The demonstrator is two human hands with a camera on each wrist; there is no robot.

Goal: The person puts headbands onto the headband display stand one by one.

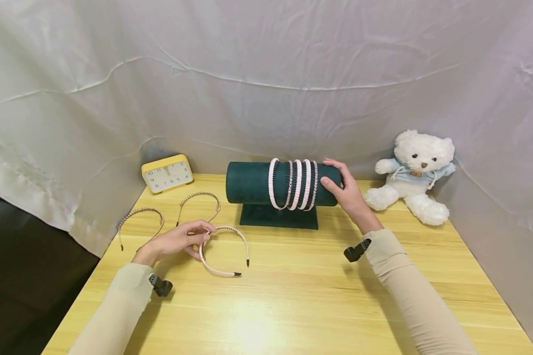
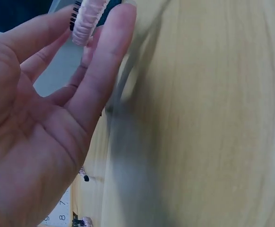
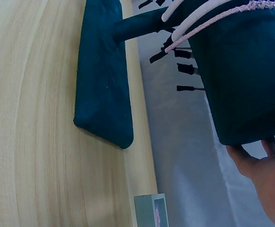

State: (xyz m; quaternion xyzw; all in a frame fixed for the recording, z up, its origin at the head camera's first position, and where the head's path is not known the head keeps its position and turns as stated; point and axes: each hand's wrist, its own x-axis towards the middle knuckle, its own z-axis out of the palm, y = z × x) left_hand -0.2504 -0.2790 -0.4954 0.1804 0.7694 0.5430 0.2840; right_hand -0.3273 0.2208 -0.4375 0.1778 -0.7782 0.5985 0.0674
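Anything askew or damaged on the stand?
Slightly askew: the leftmost pale headband on the dark green display stand stands apart from the neighboring headband at top, yet converges toward it below. No damage visible.

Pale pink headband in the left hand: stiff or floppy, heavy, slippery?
Probably stiff but springy: the headband holds an open arch while the left hand grips it at the curve. Likely light, given the slim band. Probably not very slippery, since its surface looks ribbed and dark teeth line the inside.
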